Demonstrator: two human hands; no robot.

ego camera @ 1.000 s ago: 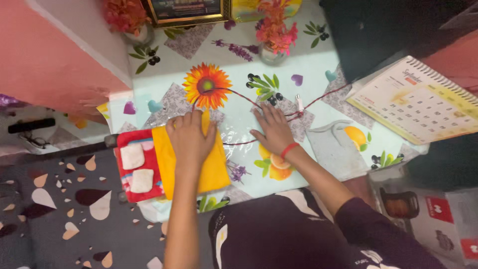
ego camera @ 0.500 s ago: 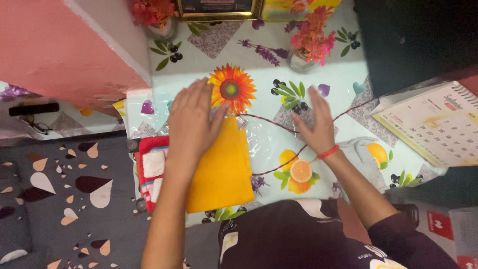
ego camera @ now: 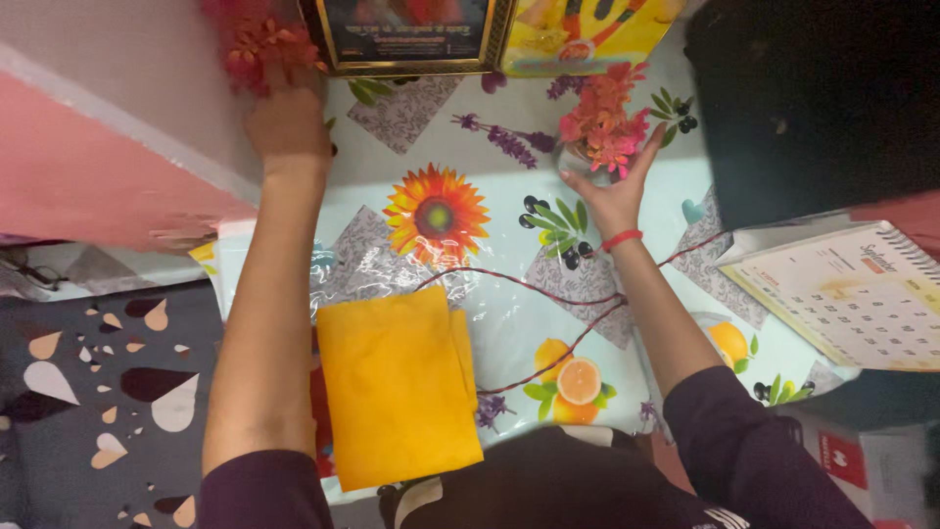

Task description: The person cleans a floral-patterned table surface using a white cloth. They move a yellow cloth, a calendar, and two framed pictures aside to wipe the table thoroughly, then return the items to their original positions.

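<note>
We had our left hand (ego camera: 287, 120) cupped on one flower vase (ego camera: 257, 51) and our right hand (ego camera: 614, 188) wrapped round the other vase (ego camera: 580, 157), best lifted slowly and upright.

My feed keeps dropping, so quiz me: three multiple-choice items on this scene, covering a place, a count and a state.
1. Where does the folded yellow cloth lie?
A. on the desk calendar
B. on the flowered plastic tablecloth, at its near edge
C. against the framed picture

2. How many hands reach flower vases?
A. none
B. one
C. two

3. How is the yellow cloth?
A. folded flat, untouched
B. crumpled in a hand
C. hanging off a vase

Answers: 1 B, it lies on the flowered plastic tablecloth near the person. 2 C, the left hand is at the far-left red flowers, the right hand at the small glass vase of pink flowers. 3 A, both hands are far from it.
</note>
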